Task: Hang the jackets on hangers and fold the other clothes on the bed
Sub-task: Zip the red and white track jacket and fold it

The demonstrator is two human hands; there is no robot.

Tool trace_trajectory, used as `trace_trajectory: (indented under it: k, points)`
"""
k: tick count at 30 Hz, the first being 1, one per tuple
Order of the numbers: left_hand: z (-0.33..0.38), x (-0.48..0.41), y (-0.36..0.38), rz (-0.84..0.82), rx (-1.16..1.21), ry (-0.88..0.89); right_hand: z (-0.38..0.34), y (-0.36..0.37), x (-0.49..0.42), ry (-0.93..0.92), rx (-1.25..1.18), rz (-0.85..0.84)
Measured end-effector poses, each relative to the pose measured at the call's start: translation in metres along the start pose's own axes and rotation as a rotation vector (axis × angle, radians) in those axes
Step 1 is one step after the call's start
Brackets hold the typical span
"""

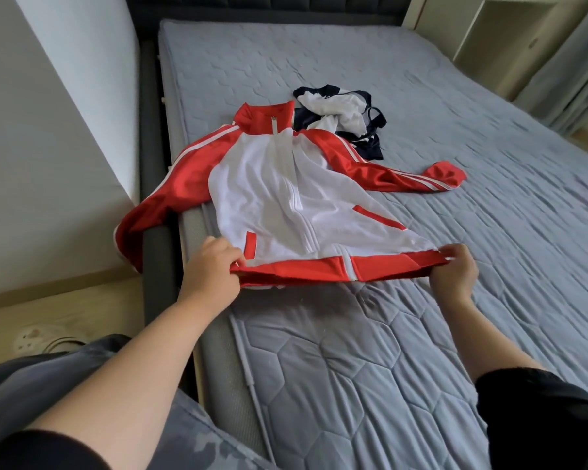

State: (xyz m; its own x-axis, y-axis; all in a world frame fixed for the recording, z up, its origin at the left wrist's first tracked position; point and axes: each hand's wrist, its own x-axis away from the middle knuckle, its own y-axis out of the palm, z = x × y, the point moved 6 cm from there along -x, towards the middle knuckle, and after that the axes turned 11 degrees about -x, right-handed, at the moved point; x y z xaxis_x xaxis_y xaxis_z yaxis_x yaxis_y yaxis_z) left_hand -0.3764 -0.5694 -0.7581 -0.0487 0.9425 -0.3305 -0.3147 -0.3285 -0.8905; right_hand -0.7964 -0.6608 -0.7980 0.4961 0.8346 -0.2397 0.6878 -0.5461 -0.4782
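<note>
A red and white track jacket (286, 184) lies front-up and zipped on the grey quilted bed (370, 368). Its left sleeve hangs over the bed's left edge; its right sleeve stretches out to the right. My left hand (211, 269) grips the red hem at its left corner. My right hand (454, 269) pinches the hem at its right corner. The hem is lifted slightly off the mattress between both hands. Behind the collar lies a crumpled navy and white garment (343, 117).
The dark bed frame (155, 252) runs along the left, with a white wall and wooden floor beyond it. A slipper (38, 337) sits on the floor at the lower left. Curtains (571, 72) and a pale cabinet stand at the far right.
</note>
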Motion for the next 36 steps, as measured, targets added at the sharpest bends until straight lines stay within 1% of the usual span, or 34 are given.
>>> trace_trajectory:
  k: [1, 2, 3, 4, 5, 6, 7, 8, 9, 10, 12, 13, 14, 15, 16, 17, 18, 19, 20, 21, 22, 23, 24, 25, 26, 28, 29, 30, 31, 32, 33, 34, 35, 36]
  points:
    - [0.003, 0.001, 0.002, -0.051, -0.028, 0.043, -0.002, -0.001, 0.002, -0.037, 0.024, 0.006]
    - [0.005, 0.003, 0.009, -0.164, -0.053, 0.075, -0.001, -0.001, 0.001, -0.067, 0.038, 0.002]
    - [0.006, 0.009, 0.022, -0.327, -0.075, 0.101, 0.000, -0.001, 0.002, -0.081, 0.059, -0.014]
    - [0.008, 0.019, 0.038, -0.530, -0.102, 0.130, 0.003, -0.001, 0.003, -0.087, 0.104, -0.050]
    - [0.011, 0.031, 0.053, -0.731, -0.124, 0.177, 0.006, 0.002, 0.007, -0.095, 0.181, -0.115]
    - [0.016, 0.045, 0.065, -0.893, -0.140, 0.224, 0.011, 0.008, 0.013, -0.111, 0.282, -0.204]
    - [0.021, 0.056, 0.074, -1.005, -0.155, 0.255, 0.019, 0.014, 0.020, -0.127, 0.430, -0.311]
    - [0.025, 0.065, 0.080, -1.083, -0.169, 0.269, 0.027, 0.023, 0.029, -0.160, 0.619, -0.426]
    - [0.028, 0.073, 0.085, -1.153, -0.158, 0.265, 0.034, 0.030, 0.038, -0.183, 0.811, -0.540]
    - [0.029, 0.079, 0.088, -1.225, -0.109, 0.232, 0.039, 0.034, 0.043, -0.166, 0.964, -0.622]
    - [0.028, 0.087, 0.089, -1.387, 0.073, 0.062, 0.035, 0.038, 0.046, -0.069, 1.141, -0.702]
    - [0.026, 0.088, 0.088, -1.420, 0.167, -0.042, 0.028, 0.041, 0.047, -0.051, 1.230, -0.744]
    - [0.022, 0.082, 0.087, -1.373, 0.244, -0.133, 0.020, 0.046, 0.047, -0.065, 1.302, -0.763]
    - [0.016, 0.071, 0.085, -1.229, 0.273, -0.196, 0.010, 0.052, 0.048, -0.103, 1.333, -0.771]
    - [0.008, 0.056, 0.080, -1.018, 0.221, -0.213, -0.001, 0.060, 0.051, -0.181, 1.293, -0.758]
    - [0.000, 0.041, 0.074, -0.800, 0.076, -0.167, -0.014, 0.069, 0.057, -0.281, 1.144, -0.722]
    - [-0.002, 0.033, 0.067, -0.647, -0.088, -0.082, -0.027, 0.078, 0.066, -0.375, 0.931, -0.680]
    - [-0.004, 0.033, 0.068, -0.618, -0.197, -0.003, -0.037, 0.085, 0.078, -0.458, 0.731, -0.663]
    - [-0.008, 0.039, 0.075, -0.704, -0.268, 0.047, -0.040, 0.094, 0.093, -0.511, 0.635, -0.713]
    - [-0.012, 0.048, 0.083, -0.841, -0.312, 0.059, -0.035, 0.102, 0.108, -0.525, 0.622, -0.814]
    - [-0.015, 0.059, 0.090, -0.961, -0.346, 0.056, -0.023, 0.110, 0.122, -0.483, 0.676, -0.934]
    - [-0.020, 0.067, 0.096, -1.041, -0.374, 0.038, -0.006, 0.115, 0.131, -0.395, 0.757, -1.043]
    - [-0.023, 0.069, 0.100, -1.053, -0.381, 0.022, 0.006, 0.117, 0.133, -0.324, 0.806, -1.096]
    - [-0.024, 0.068, 0.103, -1.030, -0.376, 0.014, 0.008, 0.120, 0.129, -0.291, 0.815, -1.101]
    - [-0.024, 0.064, 0.103, -0.980, -0.367, 0.005, 0.003, 0.124, 0.125, -0.298, 0.807, -1.074]
    - [-0.020, 0.050, 0.099, -0.816, -0.363, 0.003, -0.021, 0.132, 0.116, -0.404, 0.770, -0.932]
    - [-0.019, 0.044, 0.096, -0.729, -0.369, 0.005, -0.033, 0.135, 0.113, -0.463, 0.704, -0.836]
    - [-0.019, 0.040, 0.095, -0.667, -0.379, 0.007, -0.041, 0.136, 0.113, -0.495, 0.641, -0.779]
    - [-0.021, 0.038, 0.095, -0.651, -0.395, 0.004, -0.042, 0.138, 0.115, -0.507, 0.615, -0.796]
    - [-0.025, 0.039, 0.097, -0.676, -0.408, -0.008, -0.037, 0.141, 0.120, -0.499, 0.636, -0.863]
    - [-0.030, 0.041, 0.099, -0.730, -0.413, -0.027, -0.027, 0.143, 0.125, -0.458, 0.693, -0.957]
    - [-0.033, 0.041, 0.100, -0.779, -0.407, -0.050, -0.019, 0.145, 0.129, -0.413, 0.733, -1.011]
    - [-0.035, 0.039, 0.098, -0.787, -0.390, -0.073, -0.017, 0.146, 0.128, -0.404, 0.714, -0.983]
    - [-0.036, 0.033, 0.095, -0.738, -0.353, -0.104, -0.024, 0.148, 0.123, -0.410, 0.636, -0.884]
